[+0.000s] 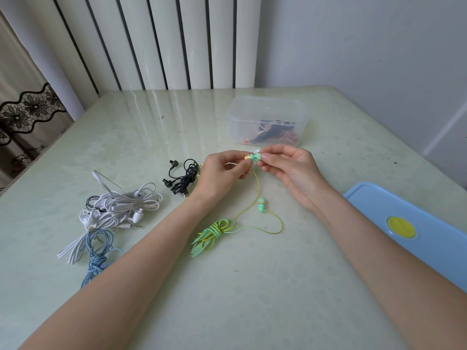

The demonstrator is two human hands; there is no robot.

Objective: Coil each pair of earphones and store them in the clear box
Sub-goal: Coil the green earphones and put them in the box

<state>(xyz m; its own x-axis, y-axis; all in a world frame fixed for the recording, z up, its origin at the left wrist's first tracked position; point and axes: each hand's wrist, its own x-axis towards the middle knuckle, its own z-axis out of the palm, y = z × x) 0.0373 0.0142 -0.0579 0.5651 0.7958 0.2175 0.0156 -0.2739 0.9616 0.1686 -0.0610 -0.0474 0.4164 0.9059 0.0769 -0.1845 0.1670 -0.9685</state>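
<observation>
My left hand [219,173] and my right hand [288,165] together pinch one mint-green earbud [255,157] above the table. Its yellow-green cable runs down to a wrapped green bundle [213,233] lying on the table, and the second green earbud [261,205] lies loose beside it. The clear box [266,120] stands open just behind my hands and holds coiled black and red earphones. Left of my hands lie black earphones [183,179], tangled white earphones [121,207] and blue earphones [98,253], partly hidden by my left forearm.
A blue lid with a yellow-green round spot [414,231] lies at the table's right edge. The pale green table [252,299] ends against a ribbed white wall panel at the back. A lace curtain hangs at far left.
</observation>
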